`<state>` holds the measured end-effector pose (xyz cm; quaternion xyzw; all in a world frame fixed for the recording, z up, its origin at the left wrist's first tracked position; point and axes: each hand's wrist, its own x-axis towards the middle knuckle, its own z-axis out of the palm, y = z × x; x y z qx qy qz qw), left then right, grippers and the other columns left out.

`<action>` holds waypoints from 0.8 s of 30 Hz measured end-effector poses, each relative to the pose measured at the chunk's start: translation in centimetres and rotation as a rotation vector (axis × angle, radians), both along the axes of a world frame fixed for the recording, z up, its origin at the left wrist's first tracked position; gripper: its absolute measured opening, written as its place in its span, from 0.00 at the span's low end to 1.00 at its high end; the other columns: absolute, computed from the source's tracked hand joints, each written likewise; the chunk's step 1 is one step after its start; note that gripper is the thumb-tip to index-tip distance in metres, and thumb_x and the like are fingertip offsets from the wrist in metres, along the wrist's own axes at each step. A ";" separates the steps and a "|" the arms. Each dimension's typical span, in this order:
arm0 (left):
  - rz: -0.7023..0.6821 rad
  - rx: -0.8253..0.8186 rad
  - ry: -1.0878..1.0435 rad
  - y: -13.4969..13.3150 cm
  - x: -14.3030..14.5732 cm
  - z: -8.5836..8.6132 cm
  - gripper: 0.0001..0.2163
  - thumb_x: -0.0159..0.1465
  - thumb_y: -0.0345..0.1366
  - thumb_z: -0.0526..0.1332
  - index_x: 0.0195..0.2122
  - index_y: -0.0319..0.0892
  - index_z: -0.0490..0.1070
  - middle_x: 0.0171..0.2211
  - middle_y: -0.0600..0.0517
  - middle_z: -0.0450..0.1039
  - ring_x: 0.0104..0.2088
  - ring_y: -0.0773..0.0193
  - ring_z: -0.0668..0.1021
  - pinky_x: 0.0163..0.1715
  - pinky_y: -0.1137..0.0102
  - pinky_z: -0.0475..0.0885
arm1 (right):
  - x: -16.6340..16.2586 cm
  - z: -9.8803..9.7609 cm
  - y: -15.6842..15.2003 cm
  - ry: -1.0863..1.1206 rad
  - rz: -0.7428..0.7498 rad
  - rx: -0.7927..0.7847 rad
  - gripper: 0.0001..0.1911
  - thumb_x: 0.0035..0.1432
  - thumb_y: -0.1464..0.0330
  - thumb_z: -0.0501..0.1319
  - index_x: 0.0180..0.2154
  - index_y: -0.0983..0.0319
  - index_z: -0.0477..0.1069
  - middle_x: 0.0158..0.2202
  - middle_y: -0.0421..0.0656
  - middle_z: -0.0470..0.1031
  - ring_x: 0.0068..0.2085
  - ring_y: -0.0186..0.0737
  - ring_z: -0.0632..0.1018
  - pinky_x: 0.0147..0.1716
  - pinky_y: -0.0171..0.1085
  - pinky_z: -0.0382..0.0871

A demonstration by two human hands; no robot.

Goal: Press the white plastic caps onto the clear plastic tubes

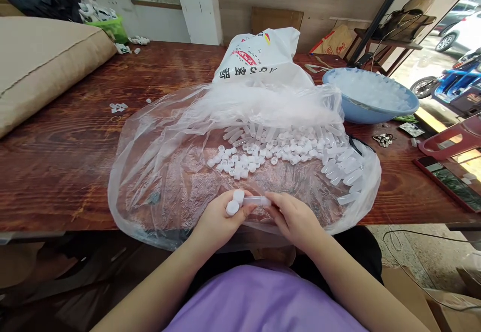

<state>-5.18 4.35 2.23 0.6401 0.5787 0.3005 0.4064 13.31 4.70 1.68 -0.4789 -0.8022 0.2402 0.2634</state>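
Note:
My left hand point(220, 217) is closed around a couple of small white caps point(233, 204) near the table's front edge. My right hand point(293, 217) pinches a clear plastic tube point(256, 201) that lies sideways between both hands, its left end meeting the caps. Both hands rest on a clear plastic sheet point(158, 172) spread over the wooden table point(67, 146). A pile of loose white caps point(248, 159) and several clear tubes point(343, 172) lie on the sheet just beyond my hands.
A white printed sack point(263, 56) stands behind the sheet. A blue basin point(370, 96) filled with clear pieces sits at the back right. A tan cushion point(41, 61) fills the left. Keys point(383, 139) and a red tray point(451, 169) lie at right.

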 end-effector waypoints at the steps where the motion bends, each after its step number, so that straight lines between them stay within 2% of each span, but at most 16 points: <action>1: -0.016 0.005 0.004 0.0 0.0 0.0 0.11 0.57 0.44 0.58 0.37 0.44 0.71 0.34 0.53 0.76 0.33 0.62 0.76 0.36 0.69 0.71 | -0.1 0.0 0.0 0.007 0.013 -0.064 0.17 0.63 0.60 0.46 0.40 0.61 0.68 0.31 0.45 0.74 0.32 0.38 0.75 0.31 0.35 0.68; 3: -0.038 0.032 0.019 -0.1 -0.1 0.2 0.10 0.58 0.42 0.58 0.35 0.44 0.71 0.33 0.53 0.76 0.33 0.63 0.76 0.36 0.69 0.71 | -0.2 0.1 0.0 0.029 -0.008 -0.175 0.20 0.65 0.60 0.42 0.33 0.61 0.68 0.25 0.41 0.72 0.26 0.35 0.73 0.26 0.33 0.66; 4: -0.040 0.041 0.021 -0.1 -0.1 0.3 0.09 0.58 0.42 0.58 0.35 0.44 0.70 0.33 0.53 0.76 0.33 0.63 0.76 0.36 0.70 0.71 | -0.2 0.1 0.0 0.037 -0.019 -0.175 0.21 0.64 0.58 0.42 0.32 0.61 0.67 0.25 0.41 0.72 0.26 0.35 0.72 0.26 0.33 0.66; 7: -0.056 0.030 -0.002 -0.2 0.0 0.5 0.09 0.59 0.42 0.58 0.35 0.43 0.69 0.32 0.54 0.75 0.32 0.64 0.76 0.35 0.71 0.70 | -0.5 0.3 0.2 0.017 0.008 -0.018 0.21 0.62 0.55 0.44 0.35 0.62 0.67 0.30 0.46 0.72 0.31 0.39 0.72 0.31 0.36 0.66; 9: -0.091 0.040 0.001 -0.2 0.0 0.4 0.08 0.59 0.42 0.57 0.35 0.43 0.69 0.31 0.54 0.75 0.31 0.64 0.75 0.34 0.71 0.70 | -1.0 0.4 0.4 0.006 0.008 -0.042 0.22 0.62 0.55 0.42 0.31 0.62 0.67 0.28 0.46 0.71 0.31 0.40 0.71 0.32 0.38 0.65; 11: -0.115 0.101 0.039 -0.2 -0.2 0.2 0.08 0.59 0.41 0.57 0.35 0.43 0.69 0.31 0.54 0.74 0.32 0.64 0.75 0.34 0.71 0.69 | -1.8 0.7 0.6 0.056 -0.047 -0.255 0.25 0.62 0.56 0.38 0.23 0.60 0.62 0.23 0.43 0.68 0.27 0.38 0.70 0.28 0.36 0.64; 13: -0.129 0.168 0.092 -0.3 -0.4 0.0 0.08 0.59 0.40 0.57 0.35 0.43 0.69 0.33 0.53 0.74 0.33 0.63 0.75 0.36 0.70 0.69 | -2.4 1.0 0.8 0.130 -0.094 -0.538 0.26 0.62 0.55 0.36 0.19 0.60 0.57 0.18 0.40 0.63 0.23 0.36 0.67 0.23 0.35 0.61; 14: -0.137 0.187 0.111 -0.2 -0.6 0.0 0.08 0.60 0.40 0.57 0.36 0.43 0.69 0.34 0.52 0.74 0.34 0.63 0.75 0.36 0.70 0.69 | -2.7 1.2 0.9 0.158 -0.100 -0.623 0.26 0.61 0.55 0.35 0.19 0.59 0.55 0.18 0.40 0.62 0.22 0.36 0.66 0.22 0.34 0.60; 15: -0.130 0.193 0.123 -0.2 -0.8 0.0 0.08 0.60 0.40 0.56 0.36 0.43 0.69 0.34 0.52 0.74 0.34 0.62 0.75 0.36 0.70 0.69 | -2.9 1.3 1.1 0.169 -0.099 -0.632 0.26 0.61 0.54 0.36 0.20 0.59 0.56 0.18 0.40 0.62 0.22 0.36 0.66 0.22 0.34 0.60; 16: -0.105 0.187 0.124 -0.2 -1.1 0.2 0.09 0.60 0.41 0.56 0.37 0.43 0.69 0.34 0.51 0.74 0.35 0.62 0.75 0.36 0.69 0.69 | -3.0 1.5 1.2 0.160 -0.096 -0.560 0.24 0.60 0.53 0.38 0.21 0.60 0.56 0.20 0.40 0.63 0.24 0.36 0.67 0.23 0.34 0.60; 19: -0.011 0.149 0.086 -0.2 -1.5 0.8 0.10 0.59 0.43 0.58 0.36 0.43 0.69 0.33 0.52 0.74 0.34 0.62 0.75 0.35 0.70 0.69 | -3.4 1.6 1.5 0.109 -0.068 -0.165 0.20 0.56 0.53 0.44 0.22 0.60 0.55 0.24 0.42 0.64 0.29 0.38 0.66 0.29 0.36 0.59; 20: -0.011 0.147 0.074 -0.2 -1.6 1.0 0.09 0.59 0.43 0.58 0.36 0.43 0.69 0.32 0.53 0.74 0.33 0.63 0.75 0.34 0.70 0.69 | -3.5 1.6 1.6 0.113 -0.060 -0.111 0.19 0.56 0.54 0.44 0.21 0.59 0.54 0.23 0.41 0.63 0.28 0.38 0.66 0.29 0.36 0.58; 22: -0.054 0.175 0.076 -0.3 -1.7 1.0 0.08 0.59 0.42 0.57 0.34 0.43 0.69 0.30 0.54 0.73 0.31 0.64 0.75 0.33 0.71 0.69 | -4.0 1.5 1.6 0.165 -0.066 -0.196 0.21 0.58 0.56 0.39 0.19 0.59 0.51 0.19 0.40 0.59 0.24 0.35 0.63 0.25 0.35 0.56; 24: -0.085 0.213 0.111 -0.5 -1.8 0.6 0.08 0.60 0.41 0.55 0.33 0.43 0.68 0.30 0.53 0.72 0.31 0.64 0.74 0.33 0.71 0.68 | -4.4 1.4 1.5 0.217 -0.084 -0.421 0.24 0.60 0.56 0.37 0.18 0.59 0.50 0.17 0.38 0.58 0.22 0.33 0.62 0.22 0.34 0.54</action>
